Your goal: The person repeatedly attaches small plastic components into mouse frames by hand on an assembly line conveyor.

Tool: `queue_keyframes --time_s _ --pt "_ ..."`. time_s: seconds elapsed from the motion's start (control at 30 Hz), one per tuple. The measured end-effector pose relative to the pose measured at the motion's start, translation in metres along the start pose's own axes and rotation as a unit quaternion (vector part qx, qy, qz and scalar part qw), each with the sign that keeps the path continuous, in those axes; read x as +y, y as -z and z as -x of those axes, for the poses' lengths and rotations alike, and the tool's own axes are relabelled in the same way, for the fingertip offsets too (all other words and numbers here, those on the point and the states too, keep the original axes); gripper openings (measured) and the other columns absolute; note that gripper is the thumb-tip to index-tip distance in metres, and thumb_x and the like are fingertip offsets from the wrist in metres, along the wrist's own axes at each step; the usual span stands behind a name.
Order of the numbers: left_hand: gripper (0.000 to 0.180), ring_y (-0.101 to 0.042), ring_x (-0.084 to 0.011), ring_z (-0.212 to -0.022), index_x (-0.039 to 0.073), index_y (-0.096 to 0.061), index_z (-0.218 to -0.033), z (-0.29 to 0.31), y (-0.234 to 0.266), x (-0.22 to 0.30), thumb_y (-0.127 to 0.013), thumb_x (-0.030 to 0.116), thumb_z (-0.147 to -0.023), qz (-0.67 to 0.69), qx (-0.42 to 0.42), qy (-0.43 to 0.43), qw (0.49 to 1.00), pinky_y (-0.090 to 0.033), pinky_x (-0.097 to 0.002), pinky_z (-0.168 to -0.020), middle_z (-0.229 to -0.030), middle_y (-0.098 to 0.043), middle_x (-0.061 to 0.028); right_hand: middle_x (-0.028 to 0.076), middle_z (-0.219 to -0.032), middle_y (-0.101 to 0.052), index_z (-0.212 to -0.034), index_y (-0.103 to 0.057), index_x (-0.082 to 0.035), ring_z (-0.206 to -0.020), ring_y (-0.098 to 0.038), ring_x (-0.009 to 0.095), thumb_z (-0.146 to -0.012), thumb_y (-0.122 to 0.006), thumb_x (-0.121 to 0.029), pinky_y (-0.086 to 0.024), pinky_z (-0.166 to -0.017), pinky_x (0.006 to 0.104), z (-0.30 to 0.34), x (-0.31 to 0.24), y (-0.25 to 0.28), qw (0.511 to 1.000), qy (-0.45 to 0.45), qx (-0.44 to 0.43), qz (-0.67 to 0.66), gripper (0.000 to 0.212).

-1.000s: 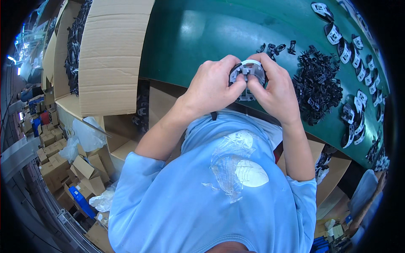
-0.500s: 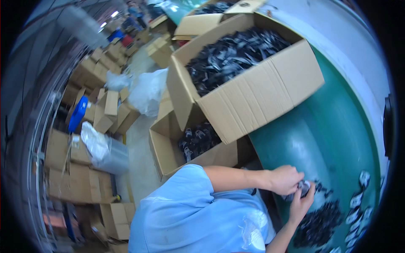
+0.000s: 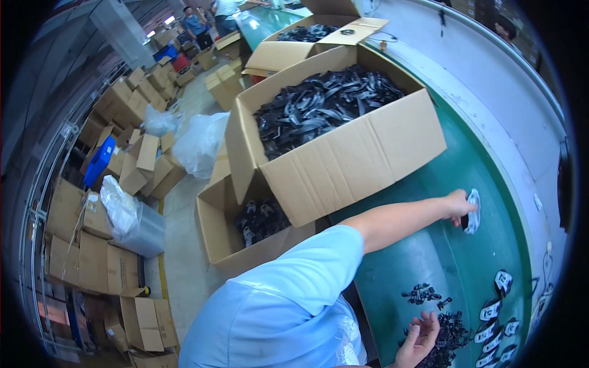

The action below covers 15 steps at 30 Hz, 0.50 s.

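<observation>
A green conveyor belt [image 3: 454, 270] carries a large cardboard box [image 3: 356, 159], black clips [image 3: 451, 334] and white-black parts [image 3: 494, 322].

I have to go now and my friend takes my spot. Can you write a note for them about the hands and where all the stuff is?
Left hand: stretched out across the green conveyor belt, gripping a small white and black part.
Right hand: open, palm up, holding nothing, at the edge of the pile of small black pieces.
Things: a row of white and black parts lies on the belt right of the pile. The big cardboard box of black straps stands at the belt's left; a lower box holds more parts.
Done: several parts laid out in the row.
Left: the held part is not yet set down; the pile remains.
</observation>
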State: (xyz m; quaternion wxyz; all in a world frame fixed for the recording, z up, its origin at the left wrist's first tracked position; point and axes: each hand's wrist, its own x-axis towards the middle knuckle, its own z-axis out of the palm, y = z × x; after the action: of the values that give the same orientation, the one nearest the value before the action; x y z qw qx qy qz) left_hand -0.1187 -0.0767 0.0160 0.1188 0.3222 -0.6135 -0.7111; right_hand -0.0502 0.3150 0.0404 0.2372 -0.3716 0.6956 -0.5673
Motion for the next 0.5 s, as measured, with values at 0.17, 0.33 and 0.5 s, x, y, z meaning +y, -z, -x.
queue_keyframes --time_s 0.17,0.33,0.5 --pt "0.035 -0.07 -0.0283 -0.099 0.0 -0.067 -0.11 0.028 -0.104 0.026 -0.068 0.034 -0.098 -0.159 0.053 -0.319 0.933 -0.056 -0.0391 -0.087 -0.112 -0.071 -0.0176 0.018 -0.113 -0.072 -0.122 -0.067 0.005 -0.092 -0.072 0.025 -0.085 -0.07 -0.006 -0.058 -0.083 0.0362 0.06 0.021 0.021 0.993 -0.063 0.091 0.038 0.039" --pt "0.017 -0.065 -0.0243 -0.109 0.004 -0.068 -0.113 0.194 -0.045 0.057 -0.057 0.012 -0.104 0.229 -0.309 -0.346 0.856 -0.055 -0.0377 -0.087 -0.12 -0.068 -0.0131 0.016 -0.098 -0.074 -0.108 -0.074 -0.001 -0.087 -0.072 0.032 -0.086 -0.078 -0.014 -0.057 -0.077 0.0396 -0.005 0.0 0.049 0.988 0.043 -0.017 0.144 0.026" --pt "0.02 -0.063 -0.0207 -0.111 0.005 -0.069 -0.118 0.328 0.036 0.086 -0.06 0.009 -0.1 0.265 -0.394 -0.39 0.789 -0.054 -0.0337 -0.084 -0.127 -0.066 -0.0081 0.015 -0.107 -0.074 -0.11 -0.073 -0.003 -0.1 -0.071 0.034 -0.09 -0.074 -0.018 -0.056 -0.089 0.0416 -0.082 0.028 0.135 0.947 0.044 0.069 0.31 0.025"
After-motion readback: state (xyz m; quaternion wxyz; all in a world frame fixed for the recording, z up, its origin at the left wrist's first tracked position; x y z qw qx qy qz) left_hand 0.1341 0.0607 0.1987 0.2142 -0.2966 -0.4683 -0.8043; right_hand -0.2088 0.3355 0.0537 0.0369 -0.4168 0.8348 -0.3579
